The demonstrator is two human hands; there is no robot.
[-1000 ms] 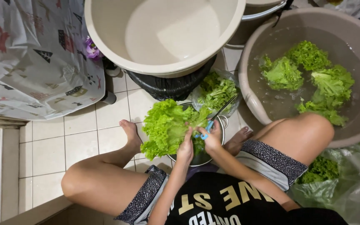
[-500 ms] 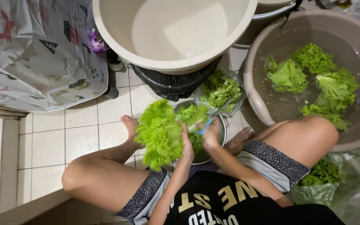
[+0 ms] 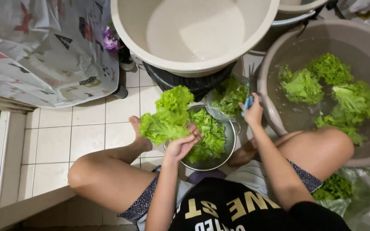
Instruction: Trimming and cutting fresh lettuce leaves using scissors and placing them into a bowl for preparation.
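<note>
I sit over a tiled floor with a metal bowl (image 3: pixel 232 141) of cut green lettuce between my feet. My left hand (image 3: pixel 183 143) grips a bunch of green lettuce (image 3: pixel 165 115) and holds it above the bowl's left rim. My right hand (image 3: pixel 252 112) is raised to the right of the bowl, shut on blue-handled scissors (image 3: pixel 248 102), close to the wall of a big grey tub (image 3: pixel 275 115). Several lettuce heads (image 3: pixel 335 94) float in water inside that tub.
A large beige basin (image 3: pixel 193 64) sits on a black bucket just beyond the bowl. A clear bag with lettuce scraps (image 3: pixel 230 94) lies between them. A patterned sheet (image 3: pixel 43 51) covers the upper left. More lettuce in plastic (image 3: pixel 335 188) lies by my right thigh.
My right hand has pulled the scissors away from the lettuce, up and to the right toward the tub. My left hand has shifted its bunch slightly; the camera view moved a little left.
</note>
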